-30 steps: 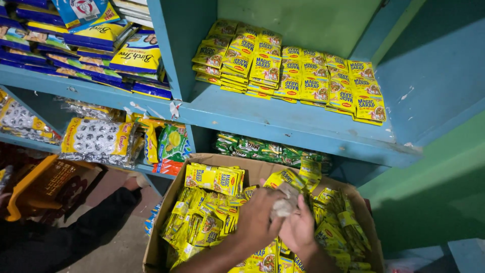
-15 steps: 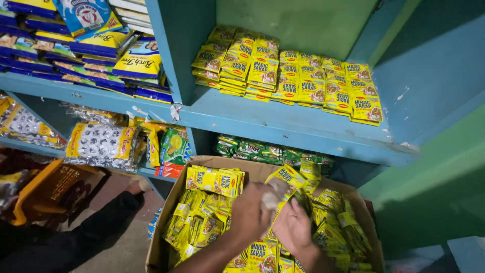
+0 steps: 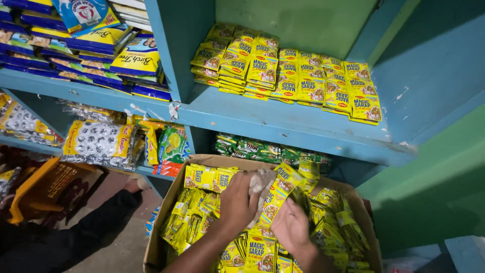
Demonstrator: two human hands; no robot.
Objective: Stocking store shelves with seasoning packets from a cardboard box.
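Both hands, left hand [image 3: 237, 199] & right hand [image 3: 290, 225], fingers closed round yellow sachet strip [image 3: 275, 194] w/ red logos.

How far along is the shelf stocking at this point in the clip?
Done: rows of yellow sachets already lie stacked on the blue shelf. In hand: the left hand and right hand together hold a strip of yellow sachets above the cardboard box, with a crumpled wrapper between them. Left: the box is full of loose sachet strips, and the front of the shelf is bare.
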